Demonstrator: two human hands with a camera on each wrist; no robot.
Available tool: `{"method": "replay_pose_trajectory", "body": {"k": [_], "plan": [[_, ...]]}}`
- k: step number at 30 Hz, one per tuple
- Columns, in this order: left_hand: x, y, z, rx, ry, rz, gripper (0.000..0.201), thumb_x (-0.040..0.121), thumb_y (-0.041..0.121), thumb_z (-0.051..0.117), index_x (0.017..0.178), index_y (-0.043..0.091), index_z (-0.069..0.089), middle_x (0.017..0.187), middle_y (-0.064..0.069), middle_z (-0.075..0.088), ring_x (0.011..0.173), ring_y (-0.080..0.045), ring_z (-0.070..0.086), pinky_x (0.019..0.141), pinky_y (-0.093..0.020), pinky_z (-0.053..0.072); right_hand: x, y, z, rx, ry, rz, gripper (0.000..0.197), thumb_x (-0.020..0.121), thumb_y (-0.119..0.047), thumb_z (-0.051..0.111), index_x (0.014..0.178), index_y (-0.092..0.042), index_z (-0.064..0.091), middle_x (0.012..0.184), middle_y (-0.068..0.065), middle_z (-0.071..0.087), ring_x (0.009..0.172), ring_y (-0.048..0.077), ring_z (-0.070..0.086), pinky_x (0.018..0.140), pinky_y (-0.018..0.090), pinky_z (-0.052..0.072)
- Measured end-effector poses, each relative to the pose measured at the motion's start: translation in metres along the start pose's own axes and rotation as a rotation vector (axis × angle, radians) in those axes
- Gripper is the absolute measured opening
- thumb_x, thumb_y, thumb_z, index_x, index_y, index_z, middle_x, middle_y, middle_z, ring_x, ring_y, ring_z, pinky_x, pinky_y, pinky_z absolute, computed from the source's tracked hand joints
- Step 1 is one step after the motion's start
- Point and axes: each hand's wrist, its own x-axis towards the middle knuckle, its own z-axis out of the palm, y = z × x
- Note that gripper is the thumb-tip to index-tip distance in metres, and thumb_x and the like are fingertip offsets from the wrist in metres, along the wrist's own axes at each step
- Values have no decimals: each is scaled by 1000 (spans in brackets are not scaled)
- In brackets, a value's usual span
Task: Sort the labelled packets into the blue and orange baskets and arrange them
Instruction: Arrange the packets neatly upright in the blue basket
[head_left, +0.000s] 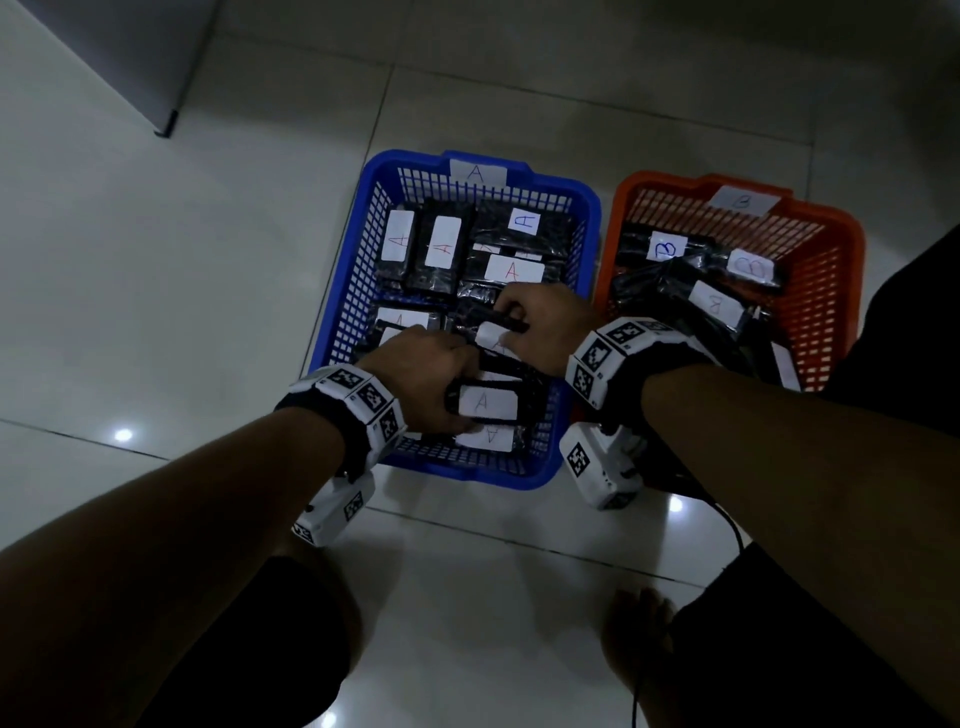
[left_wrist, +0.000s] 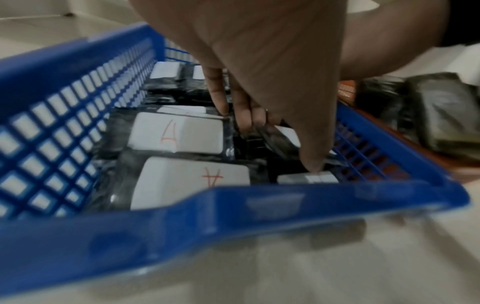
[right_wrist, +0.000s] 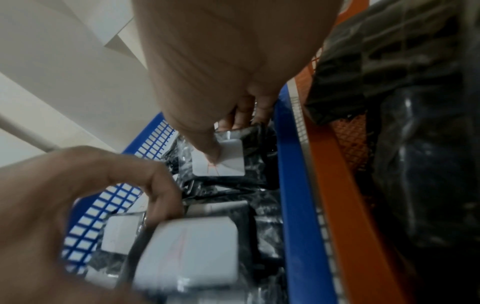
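— What are the baskets standing on?

— A floor of large pale glossy tiles (head_left: 218, 291) with thin dark grout lines; small bright lamp glints show on it near the left wrist and below the right wrist. The room is dim. At the upper left a grey cabinet corner (head_left: 156, 78) meets the floor.

— And the baskets?

— The blue basket (head_left: 358, 249) sits just beside the orange basket (head_left: 836, 312), their long walls nearly touching. Each has a paper tag on its far rim, A on the blue, B on the orange.

— Where are the packets?

— Black wrapped packets with white A labels (head_left: 445, 242) fill the blue basket, lying flat in rough rows. Packets with B labels (head_left: 668, 247) lie piled in the orange one, some tilted.

— What are the hands doing?

— Both are down in the blue basket. The left hand (head_left: 415, 379) has its fingers curled round the edge of an A packet (head_left: 485, 402) near the front wall. The right hand (head_left: 545, 322) pinches another A packet (right_wrist: 221, 162) further in, thumb pressing on its white label and fingers curled behind its far edge.

— Anything else on the floor?

— The person's knees in dark cloth, a bare foot (head_left: 639, 634), and a dark cable (head_left: 727, 525) trailing from the right wrist.
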Motion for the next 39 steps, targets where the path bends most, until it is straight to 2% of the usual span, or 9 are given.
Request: {"method": "replay_pose_trajectory", "body": {"k": [8, 13, 16, 21, 23, 26, 29, 33, 39], "plan": [[9, 19, 6, 72, -97, 97, 47, 68, 61, 64, 101, 27, 61, 96, 4, 63, 89, -18, 60, 77, -31, 49, -4, 1, -1, 17, 32, -21, 26, 83, -29, 69, 107, -20, 63, 101, 0, 65, 92, 17, 61, 80, 30, 52], [-1, 1, -10, -82, 3, -26, 46, 74, 59, 66, 106, 25, 65, 106, 6, 62, 92, -14, 60, 78, -32, 53, -2, -4, -3, -14, -62, -14, 23, 84, -23, 64, 107, -23, 64, 106, 0, 67, 96, 19, 63, 86, 33, 54], [-9, -22, -23, -105, 82, -132, 32, 79, 39, 69, 105, 21, 65, 106, 2, 63, 94, -16, 61, 80, -31, 52, -2, -10, -3, -1, -128, -19, 11, 81, -18, 63, 88, -27, 64, 83, -7, 65, 80, 14, 62, 77, 32, 55], [-23, -48, -31, 0, -86, -277, 40, 77, 37, 71, 113, 23, 64, 116, 1, 61, 102, -18, 58, 88, -33, 50, -9, -10, 13, -79, -265, -46, 16, 80, -11, 65, 87, -25, 63, 69, -15, 54, 69, 10, 55, 68, 25, 48], [-29, -52, -28, 12, -66, -300, 37, 77, 34, 72, 112, 22, 65, 116, 0, 61, 104, -20, 58, 89, -36, 50, -10, -9, 15, -124, -256, -59, 14, 81, -17, 67, 89, -27, 63, 76, -15, 55, 77, 11, 58, 74, 27, 52], [-39, -54, -20, 22, 256, -259, 35, 77, 19, 72, 110, 11, 66, 112, -12, 61, 105, -33, 56, 84, -46, 51, -9, -12, 13, -272, -222, -100, 19, 80, -25, 69, 98, -27, 66, 96, -12, 51, 88, 9, 52, 76, 24, 47], [-44, -57, -17, -29, 504, -462, 46, 80, 15, 67, 124, 5, 55, 121, -18, 53, 109, -38, 52, 86, -49, 49, -4, -23, 16, -254, -156, -122, 18, 82, -33, 67, 98, -25, 66, 99, -7, 58, 90, 13, 57, 77, 27, 50], [-42, -68, -12, -399, 403, -825, 48, 94, 27, 52, 137, 10, 43, 124, -16, 59, 110, -35, 57, 91, -38, 46, 13, -45, 32, -164, -19, -160, 17, 90, -34, 57, 95, -22, 69, 93, -3, 68, 86, 17, 64, 74, 30, 54], [-40, -67, -6, -443, 405, -831, 37, 99, 25, 43, 130, 6, 50, 125, -19, 59, 109, -35, 57, 84, -31, 43, 40, -66, 44, -337, -112, -145, 42, 89, -40, 62, 124, -16, 56, 117, 6, 61, 103, 25, 59, 79, 28, 47]]}}
